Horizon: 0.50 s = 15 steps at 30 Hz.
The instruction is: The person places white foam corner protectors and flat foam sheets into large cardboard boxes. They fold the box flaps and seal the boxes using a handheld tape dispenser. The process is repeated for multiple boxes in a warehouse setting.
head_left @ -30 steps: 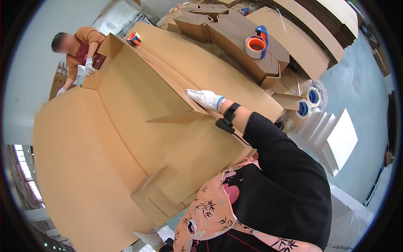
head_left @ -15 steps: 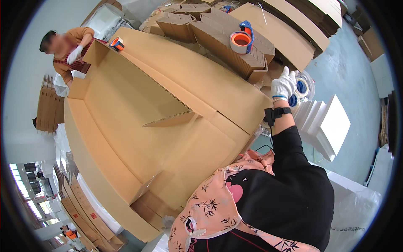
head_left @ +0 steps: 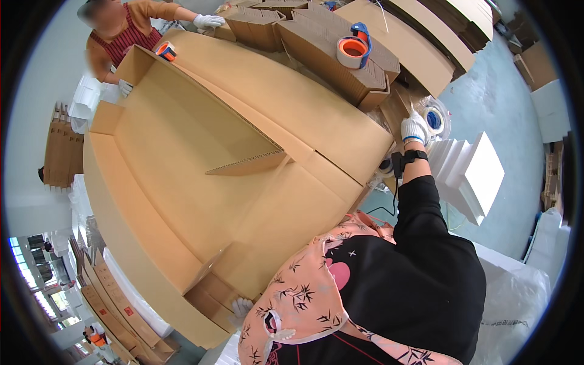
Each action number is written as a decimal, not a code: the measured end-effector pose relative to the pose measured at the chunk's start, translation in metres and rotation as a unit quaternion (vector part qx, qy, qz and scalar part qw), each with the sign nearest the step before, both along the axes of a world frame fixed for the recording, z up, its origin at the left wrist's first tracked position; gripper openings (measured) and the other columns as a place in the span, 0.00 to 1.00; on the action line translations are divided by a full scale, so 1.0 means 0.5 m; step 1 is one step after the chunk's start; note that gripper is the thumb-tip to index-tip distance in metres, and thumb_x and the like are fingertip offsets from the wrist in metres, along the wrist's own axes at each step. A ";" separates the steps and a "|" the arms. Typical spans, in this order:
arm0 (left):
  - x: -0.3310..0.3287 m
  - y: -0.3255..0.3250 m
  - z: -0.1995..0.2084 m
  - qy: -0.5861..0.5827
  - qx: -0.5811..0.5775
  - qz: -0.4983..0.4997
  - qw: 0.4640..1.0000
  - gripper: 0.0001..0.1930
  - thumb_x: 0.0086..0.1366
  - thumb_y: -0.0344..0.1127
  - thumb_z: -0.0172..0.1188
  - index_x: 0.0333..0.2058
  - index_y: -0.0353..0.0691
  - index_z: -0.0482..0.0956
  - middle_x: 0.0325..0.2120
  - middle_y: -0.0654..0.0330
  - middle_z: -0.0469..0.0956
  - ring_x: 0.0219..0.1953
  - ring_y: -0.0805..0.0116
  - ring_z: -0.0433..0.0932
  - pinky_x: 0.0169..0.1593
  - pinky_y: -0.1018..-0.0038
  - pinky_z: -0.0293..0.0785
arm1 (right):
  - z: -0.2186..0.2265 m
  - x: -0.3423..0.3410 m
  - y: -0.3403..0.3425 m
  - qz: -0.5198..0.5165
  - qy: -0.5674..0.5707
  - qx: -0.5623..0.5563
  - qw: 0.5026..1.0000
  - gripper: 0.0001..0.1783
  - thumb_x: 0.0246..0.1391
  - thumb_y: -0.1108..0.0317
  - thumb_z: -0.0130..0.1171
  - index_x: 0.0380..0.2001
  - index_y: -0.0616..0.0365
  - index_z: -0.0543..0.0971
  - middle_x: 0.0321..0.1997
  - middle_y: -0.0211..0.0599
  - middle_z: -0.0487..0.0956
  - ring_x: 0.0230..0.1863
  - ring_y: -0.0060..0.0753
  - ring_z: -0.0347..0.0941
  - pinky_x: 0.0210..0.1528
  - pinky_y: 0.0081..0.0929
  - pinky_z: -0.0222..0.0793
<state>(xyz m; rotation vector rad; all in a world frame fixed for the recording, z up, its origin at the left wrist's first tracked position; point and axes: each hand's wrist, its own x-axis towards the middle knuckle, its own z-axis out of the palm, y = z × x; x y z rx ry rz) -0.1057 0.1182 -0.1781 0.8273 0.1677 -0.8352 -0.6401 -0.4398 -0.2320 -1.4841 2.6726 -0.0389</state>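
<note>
A large cardboard box [head_left: 176, 121] lies open in front of me, its inner flap standing up along the middle. My left hand [head_left: 242, 306], white-gloved and partly hidden by my apron, is at the box's near end beside a folded corner flap [head_left: 210, 298]. Its visible fingers look apart, with nothing seen in them. My right hand [head_left: 414, 128], in a white knit glove, reaches past the box's right edge among clear plastic and rolls of tape [head_left: 433, 120]. Its fingertips blend into the plastic, so their grip is unclear.
An orange tape dispenser [head_left: 353, 51] sits on stacked folded cardboard [head_left: 328, 45]; another tape roll [head_left: 165, 51] rests on the box's far edge. White foam blocks [head_left: 477, 176] stand at right. A co-worker [head_left: 131, 30] in a striped apron stands at the far left, hands near the box.
My right hand has moved slightly down and right, toward the tape rolls, its fingers no longer clearly spread. My left hand has come into view. The co-worker has stretched one arm to the right.
</note>
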 end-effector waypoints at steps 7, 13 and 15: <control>0.012 0.004 -0.008 0.000 0.054 0.034 0.998 0.32 0.65 0.58 0.54 0.53 0.32 0.70 0.35 0.58 0.69 0.34 0.66 0.67 0.39 0.71 0.70 | 0.097 0.000 -0.026 0.164 0.027 -0.041 0.985 0.12 0.51 0.68 0.50 0.37 0.56 0.79 0.40 0.51 0.82 0.44 0.53 0.80 0.44 0.45 0.76; 0.019 0.005 -0.009 -0.002 0.102 0.054 0.993 0.32 0.65 0.59 0.52 0.54 0.33 0.70 0.37 0.58 0.72 0.35 0.65 0.70 0.39 0.70 0.72 | 0.222 0.054 -0.049 0.083 -0.066 -0.022 0.994 0.23 0.48 0.68 0.51 0.50 0.54 0.76 0.48 0.55 0.80 0.52 0.57 0.76 0.55 0.45 0.70; 0.019 -0.001 -0.011 0.001 0.116 0.057 0.992 0.33 0.66 0.59 0.52 0.54 0.34 0.70 0.38 0.58 0.72 0.36 0.65 0.70 0.39 0.70 0.72 | 0.213 0.046 -0.051 0.090 -0.126 -0.029 0.988 0.29 0.46 0.68 0.53 0.56 0.50 0.74 0.53 0.57 0.77 0.56 0.57 0.73 0.58 0.42 0.69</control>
